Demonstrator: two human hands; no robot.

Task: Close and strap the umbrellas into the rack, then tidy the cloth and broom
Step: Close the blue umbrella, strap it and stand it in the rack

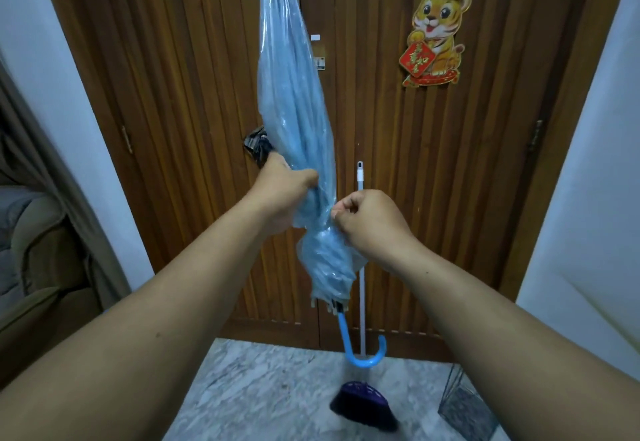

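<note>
1. Head view: the person holds a closed blue umbrella (294,101) almost upright in front of a brown wooden door (485,163). The tip points up and goes out of the picture; the hooked handle (363,354) hangs down over the marble floor (259,399).
2. The left hand (280,191) grips round the folded canopy near its lower part, with the fingers curled around the plastic.
3. The right hand (370,222) is just below and to the right. Its thumb and fingers pinch something small at the side of the canopy. I think it is the strap, but it is too small to tell.
4. Behind the umbrella a broom stands against the door: its white stick (361,284) goes up and its dark purple head (363,406) is on the floor.
5. At the lower right there is a wire frame (464,406), which may be the rack. A dark patterned thing (258,144) shows behind the left hand; I cannot tell what it is.
6. A tiger sticker (438,35) is on the door, and a sofa (31,250) is at the left edge.
7. Step in hand, as I judge: strapping this umbrella closed. It is not in the rack yet.
8. The next move probably calls for the left hand to keep the folds tight while the right hand pulls the strap round and fastens it. After that the umbrella can go down into the rack. The cloth and broom are not yet tidied.
</note>
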